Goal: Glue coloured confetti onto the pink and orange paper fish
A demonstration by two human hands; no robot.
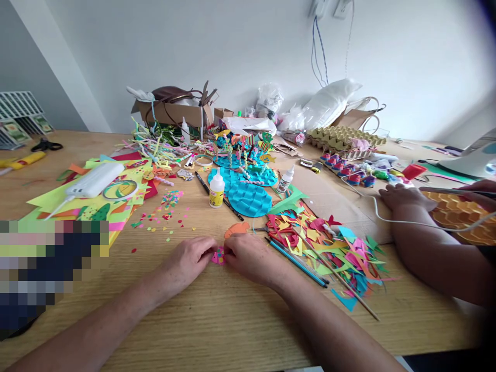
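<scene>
A small pink paper cutout (219,256) with coloured dots lies low over the table between my hands. My left hand (189,261) pinches its left side, fingertips pressed together. At its right side are the curled fingers of my right hand (250,257), closed on it too. Just beyond my right hand lies an orange paper cutout (235,229), partly covered by the fingers. A glue bottle with a yellow label (217,192) stands upright farther back. Loose paper dots (170,199) are scattered to the left of it.
Blue-painted egg-carton pieces (250,199) stand ahead, with decorated paper fish behind. Paper scraps (321,243), pencils (296,262) and a wooden stick (341,279) lie right. Coloured sheets (46,194) carry a white device (95,180). Another person's hand (406,199) rests at right near a cable.
</scene>
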